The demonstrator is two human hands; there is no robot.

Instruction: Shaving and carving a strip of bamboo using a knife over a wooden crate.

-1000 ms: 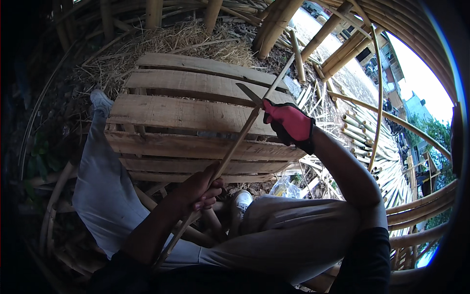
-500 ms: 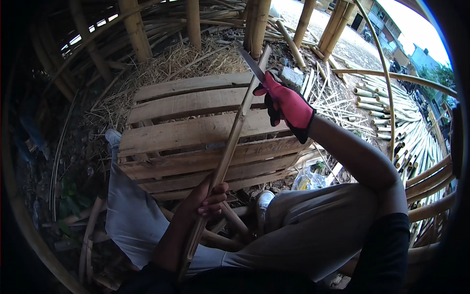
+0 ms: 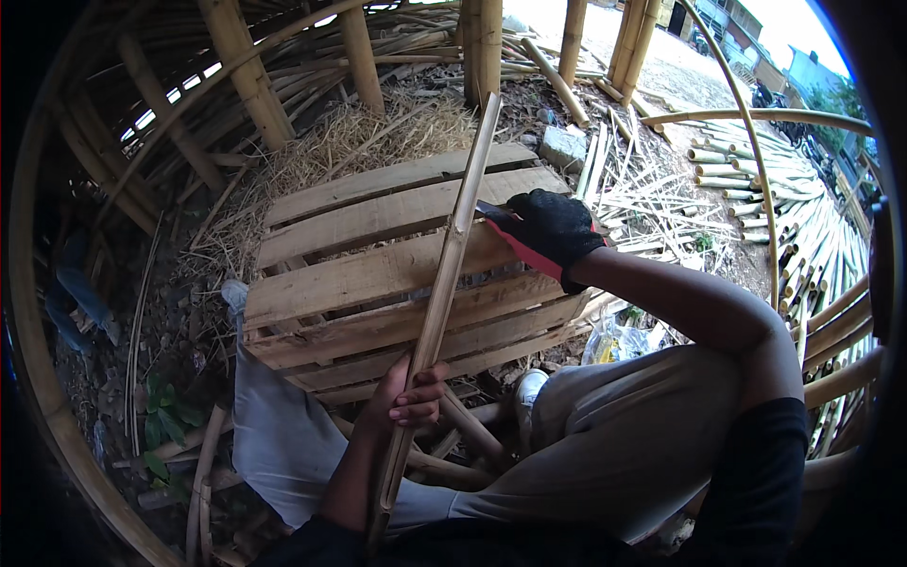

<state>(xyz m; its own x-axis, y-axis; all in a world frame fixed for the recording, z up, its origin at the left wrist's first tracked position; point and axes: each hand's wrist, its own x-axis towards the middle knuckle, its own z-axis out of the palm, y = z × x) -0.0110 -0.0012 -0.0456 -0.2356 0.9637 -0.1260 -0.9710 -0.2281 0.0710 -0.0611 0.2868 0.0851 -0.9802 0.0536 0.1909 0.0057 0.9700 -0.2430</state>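
A long split bamboo strip [image 3: 457, 231] slants from my lap up across the wooden slatted crate [image 3: 326, 293]. My bare left hand [image 3: 414, 395] is closed around its lower part, fingers wrapped over the front. On the right, my right hand [image 3: 550, 231], in a black and red glove, is closed on a knife [image 3: 487, 210]. Only a short dark piece of the knife shows beside the strip's right edge. I cannot tell whether it touches the strip. The strip's far end rises past the crate's back edge.
Straw shavings [image 3: 406, 123] are heaped behind the crate. A grey block [image 3: 564, 148] and pale slivers [image 3: 652, 198] lie to the right, with stacked bamboo poles [image 3: 718, 170] farther off. Upright bamboo posts [image 3: 361, 61] stand at the back. A clear plastic bag [image 3: 609, 342] lies by my shoe.
My right hand has come down and nearer along the strip and turned, so the glove's black side now shows. The knife's long blade no longer shows. My left hand keeps its grip.
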